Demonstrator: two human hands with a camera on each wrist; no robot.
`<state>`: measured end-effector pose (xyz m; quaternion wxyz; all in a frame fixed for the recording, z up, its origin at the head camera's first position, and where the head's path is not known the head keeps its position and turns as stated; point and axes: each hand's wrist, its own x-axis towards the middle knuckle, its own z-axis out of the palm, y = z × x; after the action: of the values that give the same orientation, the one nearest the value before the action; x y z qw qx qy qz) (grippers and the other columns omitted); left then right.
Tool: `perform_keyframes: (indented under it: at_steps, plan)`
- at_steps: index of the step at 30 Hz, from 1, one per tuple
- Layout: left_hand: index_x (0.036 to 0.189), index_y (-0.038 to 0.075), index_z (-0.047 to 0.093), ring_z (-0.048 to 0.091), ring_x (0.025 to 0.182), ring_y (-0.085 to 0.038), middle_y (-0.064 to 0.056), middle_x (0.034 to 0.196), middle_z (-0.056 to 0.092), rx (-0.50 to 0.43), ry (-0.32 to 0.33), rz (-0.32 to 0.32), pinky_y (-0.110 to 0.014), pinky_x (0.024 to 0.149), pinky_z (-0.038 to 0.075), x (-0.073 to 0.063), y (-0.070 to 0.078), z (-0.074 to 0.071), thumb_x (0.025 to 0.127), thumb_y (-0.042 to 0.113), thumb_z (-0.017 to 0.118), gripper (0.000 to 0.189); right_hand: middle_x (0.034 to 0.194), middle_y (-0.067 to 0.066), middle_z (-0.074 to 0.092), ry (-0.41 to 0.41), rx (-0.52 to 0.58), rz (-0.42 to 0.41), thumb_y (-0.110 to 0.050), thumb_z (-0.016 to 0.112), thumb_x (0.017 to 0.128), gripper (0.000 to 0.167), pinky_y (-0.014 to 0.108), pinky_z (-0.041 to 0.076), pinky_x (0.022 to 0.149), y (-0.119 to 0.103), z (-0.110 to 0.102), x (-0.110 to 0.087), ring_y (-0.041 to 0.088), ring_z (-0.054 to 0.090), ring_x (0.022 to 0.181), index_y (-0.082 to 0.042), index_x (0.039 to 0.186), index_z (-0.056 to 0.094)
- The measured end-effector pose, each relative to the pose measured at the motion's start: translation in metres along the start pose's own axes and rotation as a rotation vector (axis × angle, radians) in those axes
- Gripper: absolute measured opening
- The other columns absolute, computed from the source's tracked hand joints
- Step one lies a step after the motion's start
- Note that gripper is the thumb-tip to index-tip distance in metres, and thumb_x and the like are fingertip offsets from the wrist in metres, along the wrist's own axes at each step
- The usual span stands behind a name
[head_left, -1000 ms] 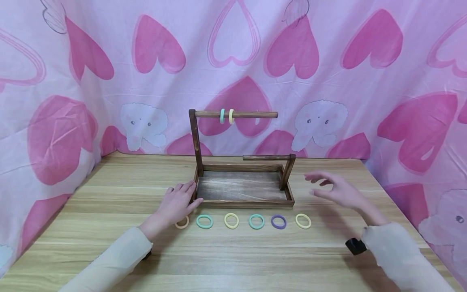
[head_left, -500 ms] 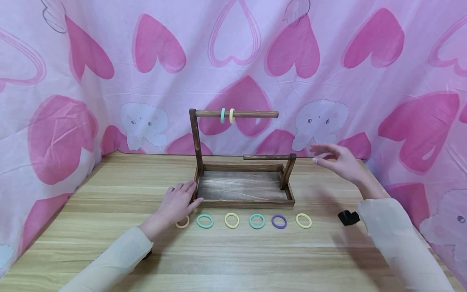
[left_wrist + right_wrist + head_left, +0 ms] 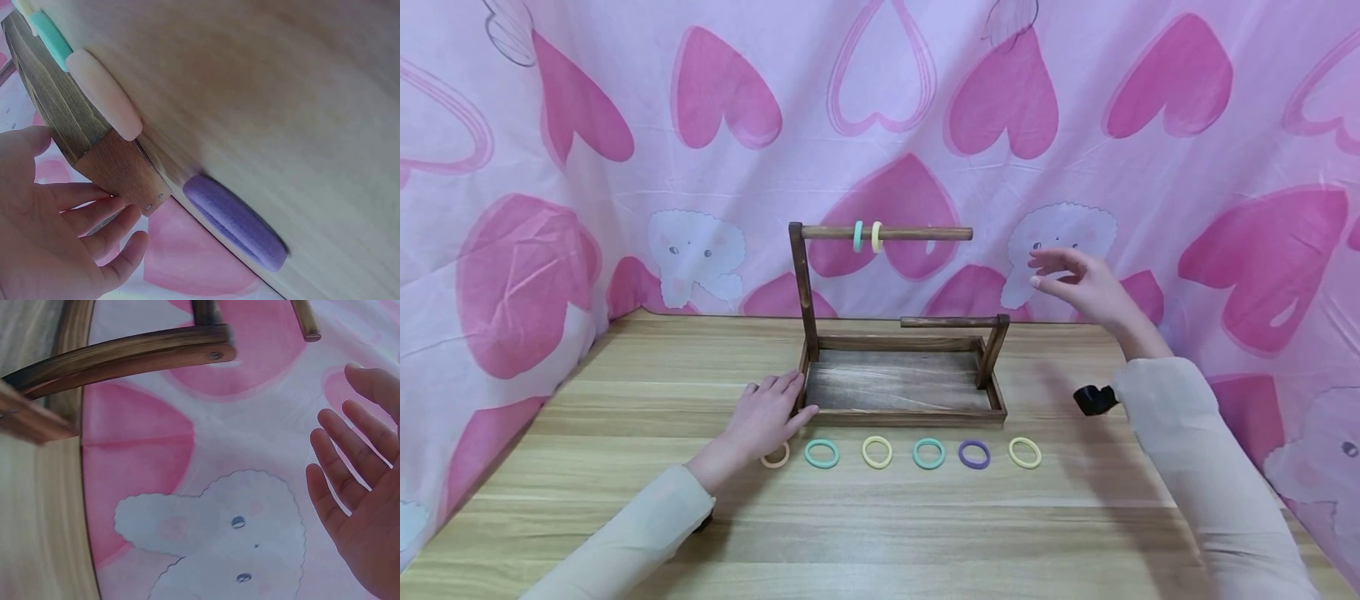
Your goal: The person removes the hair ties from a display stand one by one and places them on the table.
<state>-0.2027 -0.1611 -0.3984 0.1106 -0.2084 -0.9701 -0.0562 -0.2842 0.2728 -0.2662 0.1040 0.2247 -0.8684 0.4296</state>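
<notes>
My left hand (image 3: 763,412) rests on the left end of a dark wooden stand (image 3: 910,417), its fingers at the tray's end wall and thumb by the front wall. Raised right of the stand, my right hand (image 3: 1082,287) holds nothing, fingers loosely bent. On the stand's upper bar (image 3: 928,234) hang a mint hair tie (image 3: 857,237) and a yellow hair tie (image 3: 876,237). The lower bar (image 3: 947,322) carries none. Near my left hand lie a peach hair tie (image 3: 103,94) and a purple hair tie (image 3: 234,222); the purple one is hidden in the head view.
In front of the stand, a row continues with a mint tie (image 3: 822,466), a yellow tie (image 3: 877,466), another mint tie (image 3: 928,467), a purple tie (image 3: 974,466) and a yellow tie (image 3: 1025,466). A pink heart-patterned curtain (image 3: 880,179) surrounds the wooden table (image 3: 880,533).
My right hand has risen from beside the stand's right end to above the lower bar's height, moving away from the table. The left hand and the hair ties have stayed put.
</notes>
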Motion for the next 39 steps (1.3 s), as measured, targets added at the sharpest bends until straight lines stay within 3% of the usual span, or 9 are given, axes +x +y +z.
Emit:
perform_keyframes:
  at_steps: [5,13,23,33,39]
  plan:
    - [0.125,-0.002,0.047,0.044,0.108,-0.034,-0.016,0.126,0.046,-0.001,-0.008,-0.002,-0.047,0.077,0.036,0.0,0.001,0.0,0.087,0.046,0.047,0.061,0.118,0.015,0.052,0.018,0.002,-0.002,-0.02,0.06,0.085,0.045,0.019,0.04,0.076,-0.014,-0.001,0.015,0.011,0.05,0.097,-0.005,0.126,0.048]
    - [0.124,-0.002,0.048,0.044,0.108,-0.034,-0.017,0.125,0.046,-0.001,-0.001,0.001,-0.048,0.076,0.036,0.0,0.001,0.001,0.087,0.045,0.048,0.06,0.117,0.018,0.052,0.048,-0.026,0.003,-0.018,0.059,0.085,0.046,0.026,0.038,0.082,-0.055,0.007,0.027,0.018,0.05,0.1,-0.001,0.125,0.047]
    - [0.124,-0.002,0.049,0.045,0.108,-0.034,-0.017,0.125,0.047,0.002,0.0,0.005,-0.048,0.077,0.036,0.0,0.0,0.001,0.087,0.046,0.047,0.06,0.117,0.011,0.054,0.085,0.068,-0.004,-0.026,0.063,0.082,0.048,0.031,0.038,0.086,-0.05,0.025,0.059,0.022,0.05,0.103,-0.012,0.126,0.049]
    - [0.124,-0.002,0.049,0.044,0.109,-0.034,-0.016,0.125,0.047,0.001,0.0,0.003,-0.048,0.077,0.036,0.0,-0.001,0.002,0.087,0.046,0.047,0.06,0.116,0.019,0.052,0.1,0.12,-0.081,-0.01,0.062,0.082,0.044,0.033,0.035,0.091,-0.093,0.045,0.064,0.028,0.047,0.109,0.001,0.122,0.049]
    - [0.124,-0.002,0.048,0.044,0.109,-0.034,-0.016,0.125,0.046,-0.002,-0.003,0.002,-0.048,0.077,0.036,0.0,-0.001,0.002,0.087,0.046,0.047,0.06,0.119,0.013,0.052,0.083,0.136,-0.075,-0.017,0.065,0.08,0.048,0.029,0.032,0.093,-0.092,0.058,0.074,0.019,0.047,0.11,-0.004,0.124,0.05]
